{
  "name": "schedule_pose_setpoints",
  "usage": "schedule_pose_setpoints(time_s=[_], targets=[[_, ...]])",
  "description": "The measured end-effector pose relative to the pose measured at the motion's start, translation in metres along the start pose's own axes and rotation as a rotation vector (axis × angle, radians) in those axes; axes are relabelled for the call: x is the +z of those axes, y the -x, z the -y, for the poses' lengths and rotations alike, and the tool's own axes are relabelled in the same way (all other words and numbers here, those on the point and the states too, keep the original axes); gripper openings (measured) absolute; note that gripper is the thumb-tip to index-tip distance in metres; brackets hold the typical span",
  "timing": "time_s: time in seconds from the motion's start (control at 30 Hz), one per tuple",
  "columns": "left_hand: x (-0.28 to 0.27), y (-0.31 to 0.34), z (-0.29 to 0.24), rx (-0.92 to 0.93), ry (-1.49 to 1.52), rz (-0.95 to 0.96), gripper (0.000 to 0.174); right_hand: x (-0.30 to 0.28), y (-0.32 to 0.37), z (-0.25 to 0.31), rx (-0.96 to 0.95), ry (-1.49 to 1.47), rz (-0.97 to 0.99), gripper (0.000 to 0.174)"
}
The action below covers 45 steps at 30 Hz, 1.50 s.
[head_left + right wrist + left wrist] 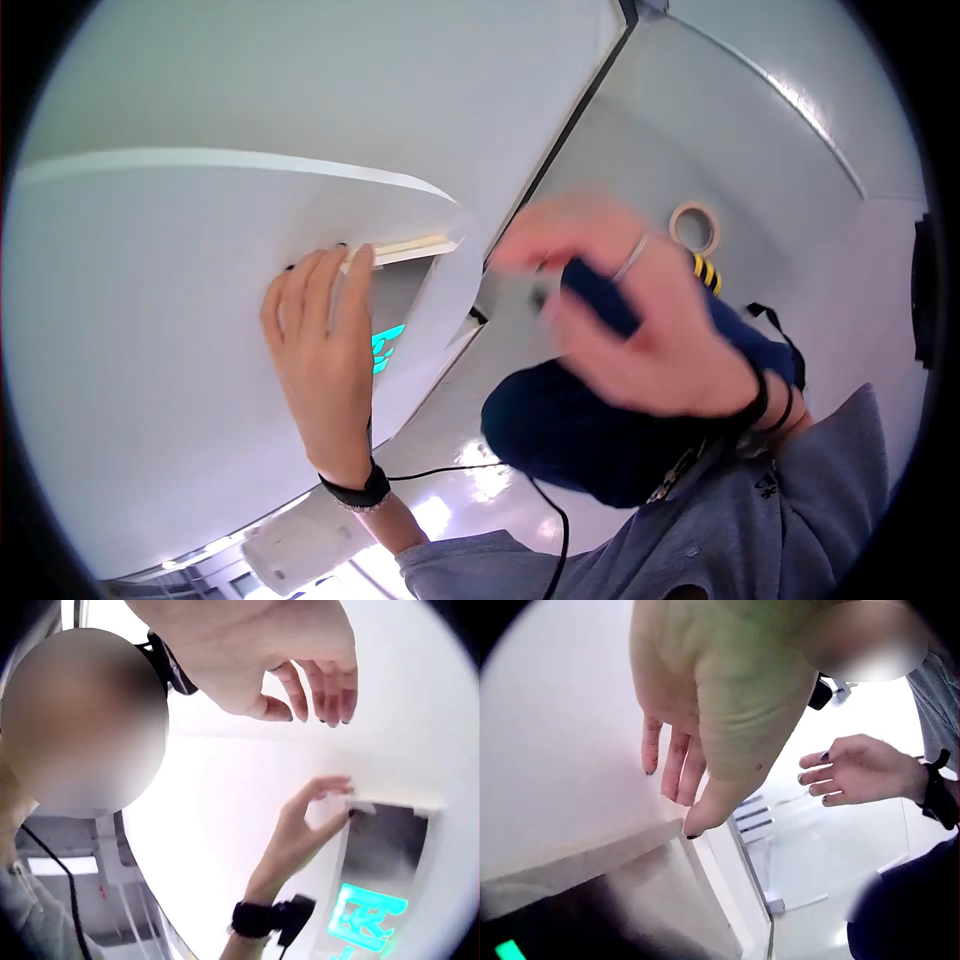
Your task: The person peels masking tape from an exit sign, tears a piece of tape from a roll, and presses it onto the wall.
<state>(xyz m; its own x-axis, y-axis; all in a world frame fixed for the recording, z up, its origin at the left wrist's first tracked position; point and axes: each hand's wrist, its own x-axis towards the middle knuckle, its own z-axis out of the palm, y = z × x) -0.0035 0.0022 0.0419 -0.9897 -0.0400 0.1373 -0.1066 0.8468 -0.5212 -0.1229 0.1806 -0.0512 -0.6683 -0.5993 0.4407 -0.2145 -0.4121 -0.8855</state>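
Note:
A white sheet-like surface [170,330] has a cut-out with a pale cream strip [412,247] along its upper edge. My left hand [325,345] is at one end of this strip, fingers on one side and thumb on the other, pinching the edge. Through the cut-out shows a glowing green sign [366,919] with a running-figure symbol. My right hand [640,310], blurred in the head view, hangs in the air apart from the surface. Its fingers are loosely bent with nothing between them, as the right wrist view [300,667] of the hand shows.
A roll of tan tape [694,228] lies on the grey floor [640,120], near a yellow-and-black striped item [707,272]. Dark blue trouser legs [570,430] are below me. A black cable [440,470] runs past my left wrist. A dark gap line [580,105] borders the white surface.

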Motion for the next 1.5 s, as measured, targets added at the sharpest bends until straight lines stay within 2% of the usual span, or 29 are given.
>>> schedule_pose_setpoints(time_s=[0.07,0.13,0.2,0.27,0.3,0.37,0.4,0.5,0.6,0.67,0.73,0.8,0.87,0.93,1.0,1.03,1.07,1.1,1.13,1.2,1.33,1.5], targets=[[-0.003,0.008,-0.004,-0.078,0.014,-0.079,0.039,-0.025,-0.026,-0.02,-0.089,0.148,-0.004,0.024],[-0.004,0.016,-0.005,-0.16,0.072,-0.142,0.045,-0.033,-0.058,-0.053,-0.116,0.153,0.084,0.021],[0.005,0.026,-0.007,-0.214,0.095,-0.188,0.045,-0.021,-0.068,-0.081,-0.122,0.122,0.147,0.021],[0.006,0.031,-0.01,-0.266,0.1,-0.252,0.045,-0.01,-0.078,-0.096,-0.249,0.102,0.349,0.025],[0.006,0.038,-0.013,-0.31,0.152,-0.284,0.046,-0.001,-0.078,-0.1,-0.277,0.106,0.365,0.025],[0.011,0.044,-0.014,-0.361,0.186,-0.332,0.046,0.023,-0.066,-0.104,-0.435,0.027,0.284,0.031],[0.013,0.046,-0.013,-0.357,0.205,-0.358,0.046,0.03,-0.061,-0.107,-0.424,-0.014,0.315,0.036],[0.027,0.048,-0.009,-0.357,0.192,-0.388,0.044,0.053,-0.047,-0.116,-0.455,-0.028,0.265,0.037],[0.029,0.056,-0.01,-0.397,0.206,-0.455,0.042,0.072,-0.048,-0.103,-0.5,-0.034,0.182,0.038],[0.03,0.067,-0.015,-0.443,0.247,-0.539,0.04,0.07,-0.055,-0.091,-0.507,0.057,0.231,0.039],[0.036,0.092,-0.029,-0.547,0.466,-0.645,0.036,0.071,-0.062,-0.083,-0.52,0.154,0.285,0.04],[0.043,0.123,-0.048,-0.613,0.569,-0.646,0.031,0.072,-0.067,-0.086,-0.561,0.212,0.276,0.039],[0.059,0.146,-0.072,-0.724,0.868,-0.676,0.027,0.075,-0.068,-0.085,-0.534,0.239,0.272,0.038],[0.093,0.166,-0.097,-0.863,1.035,-0.534,0.023,0.078,-0.07,-0.084,-0.502,0.262,0.263,0.037],[0.141,0.188,-0.139,-0.934,1.084,-0.335,0.02,0.087,-0.073,-0.083,-0.558,0.225,0.095,0.031],[0.169,0.2,-0.165,-0.887,1.143,-0.304,0.018,0.093,-0.074,-0.082,-0.567,0.24,0.12,0.031],[0.19,0.212,-0.191,-0.837,1.199,-0.269,0.017,0.1,-0.075,-0.08,-0.575,0.273,0.027,0.026],[0.201,0.22,-0.217,-0.838,1.304,-0.229,0.018,0.105,-0.076,-0.078,-0.582,0.303,-0.07,0.022],[0.209,0.229,-0.241,-0.817,1.376,-0.167,0.019,0.108,-0.075,-0.077,-0.584,0.315,-0.055,0.022],[0.219,0.242,-0.276,-0.748,1.335,-0.073,0.021,0.111,-0.075,-0.075,-0.614,0.364,-0.14,0.015],[0.233,0.246,-0.305,-0.692,1.328,-0.026,0.025,0.115,-0.07,-0.073,-0.635,0.418,-0.168,0.014],[0.239,0.236,-0.307,-0.561,1.316,-0.021,0.027,0.119,-0.066,-0.073,-0.673,0.508,-0.22,0.016]])
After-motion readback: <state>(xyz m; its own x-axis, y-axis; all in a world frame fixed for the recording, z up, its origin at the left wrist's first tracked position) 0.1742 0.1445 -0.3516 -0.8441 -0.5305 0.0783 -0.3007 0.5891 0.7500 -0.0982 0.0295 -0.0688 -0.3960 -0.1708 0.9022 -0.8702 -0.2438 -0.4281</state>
